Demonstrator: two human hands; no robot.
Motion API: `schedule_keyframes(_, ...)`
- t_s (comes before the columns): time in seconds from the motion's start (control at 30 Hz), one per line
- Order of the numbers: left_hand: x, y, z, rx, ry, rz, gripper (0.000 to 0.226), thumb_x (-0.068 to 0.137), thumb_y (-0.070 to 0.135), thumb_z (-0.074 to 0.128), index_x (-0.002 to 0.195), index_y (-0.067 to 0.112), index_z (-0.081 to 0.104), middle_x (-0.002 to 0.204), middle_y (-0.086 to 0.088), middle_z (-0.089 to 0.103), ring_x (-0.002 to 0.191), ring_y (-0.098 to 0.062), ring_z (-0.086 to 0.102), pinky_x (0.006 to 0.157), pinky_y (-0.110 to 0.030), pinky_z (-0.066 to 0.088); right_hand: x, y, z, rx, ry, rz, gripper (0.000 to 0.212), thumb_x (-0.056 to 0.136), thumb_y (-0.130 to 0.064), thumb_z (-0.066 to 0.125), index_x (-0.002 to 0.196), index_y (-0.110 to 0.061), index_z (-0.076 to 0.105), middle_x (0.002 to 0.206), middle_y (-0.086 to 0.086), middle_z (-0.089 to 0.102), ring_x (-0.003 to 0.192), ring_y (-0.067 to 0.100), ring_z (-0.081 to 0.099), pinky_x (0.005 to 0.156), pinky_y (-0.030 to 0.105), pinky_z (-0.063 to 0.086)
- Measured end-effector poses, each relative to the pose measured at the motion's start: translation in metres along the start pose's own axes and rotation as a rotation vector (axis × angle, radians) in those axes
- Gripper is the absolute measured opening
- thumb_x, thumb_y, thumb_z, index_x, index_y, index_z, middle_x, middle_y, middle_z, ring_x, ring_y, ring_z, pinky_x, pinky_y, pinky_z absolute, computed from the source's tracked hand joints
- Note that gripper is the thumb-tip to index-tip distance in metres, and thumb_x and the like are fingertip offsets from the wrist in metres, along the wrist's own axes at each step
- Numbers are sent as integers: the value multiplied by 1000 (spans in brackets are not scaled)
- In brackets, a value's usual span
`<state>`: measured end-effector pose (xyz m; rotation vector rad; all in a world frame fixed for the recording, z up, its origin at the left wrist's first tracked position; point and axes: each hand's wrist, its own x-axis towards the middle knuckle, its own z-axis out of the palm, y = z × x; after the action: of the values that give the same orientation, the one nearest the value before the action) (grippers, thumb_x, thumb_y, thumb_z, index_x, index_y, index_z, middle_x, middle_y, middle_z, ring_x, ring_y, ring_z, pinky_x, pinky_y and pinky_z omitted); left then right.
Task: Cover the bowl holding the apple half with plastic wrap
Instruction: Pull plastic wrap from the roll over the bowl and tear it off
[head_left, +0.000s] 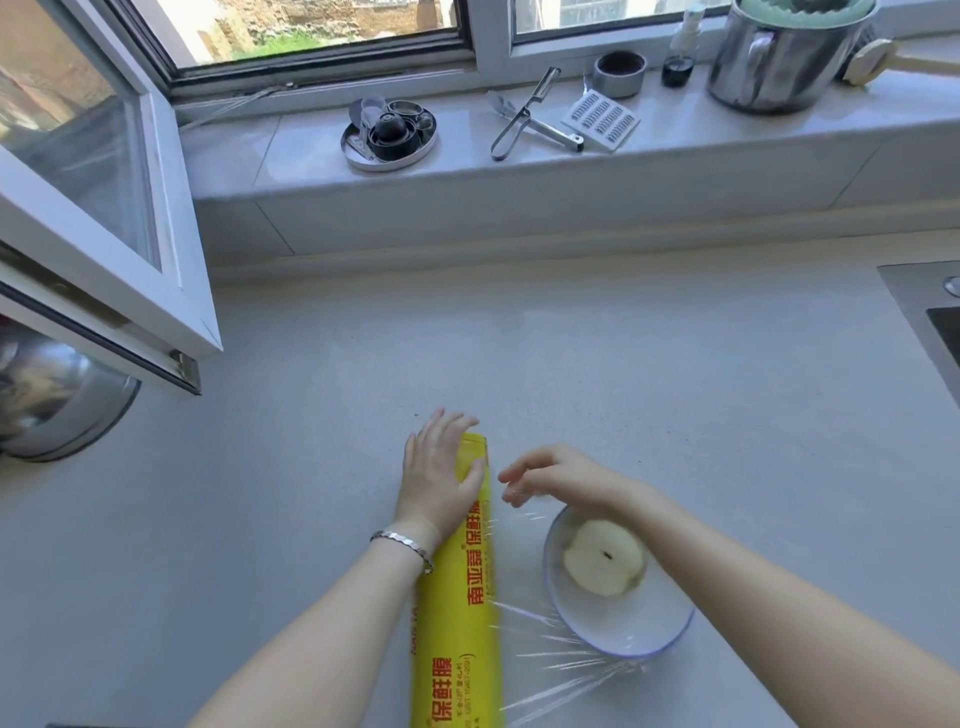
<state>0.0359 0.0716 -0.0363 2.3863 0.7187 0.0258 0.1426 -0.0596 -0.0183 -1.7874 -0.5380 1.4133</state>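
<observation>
While my left hand (441, 475) lies flat and spread on the yellow box (460, 618), my right hand (558, 478) hovers half-curled over the bowl (631, 629), seemingly pinching the wrap (550, 644) edge, though I can't be sure. The apple half (602, 561) sits cut-face up inside, on the worktop (623, 389) beside the box. The film already looks wrinkled; pulling unevenly could make it cling to itself or tear.
</observation>
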Motion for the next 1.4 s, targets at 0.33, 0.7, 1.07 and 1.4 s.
schedule_keyframes(0.33, -20, 6, 2, -273, 5, -586, 86, 79, 56, 57, 145, 25, 11, 139, -19, 41, 123, -36, 46, 98, -42, 40, 8, -3, 35, -550, 146, -18, 48, 76, -48, 63, 96, -5, 67, 90, 12, 63, 89, 25, 59, 75, 32, 43)
schedule_keyframes(0.7, -21, 5, 8, -168, 55, -558, 82, 82, 57, 51, 146, 24, 11, 133, -18, 46, 116, -35, 51, 91, -43, 45, 22, 9, 51, -422, 359, -89, 37, 73, -15, 56, 42, -13, 35, 86, 26, 67, 68, 29, 51, 58, 33, 35)
schedule_keyframes(1.07, -20, -6, 7, -229, 55, -568, 81, 80, 63, 49, 144, 29, 13, 135, -13, 49, 116, -33, 53, 94, -45, 47, 7, 2, 44, -761, 351, 73, 35, 81, -20, 47, 115, -15, 51, 116, 12, 62, 108, 31, 57, 90, 36, 39)
schedule_keyframes(1.4, -21, -7, 8, -201, 59, -555, 79, 81, 61, 48, 144, 27, 14, 133, -16, 50, 115, -35, 54, 93, -46, 48, -16, 7, 54, -640, 165, -87, 38, 83, -46, 51, 92, -15, 69, 106, 8, 68, 103, 25, 59, 93, 40, 44)
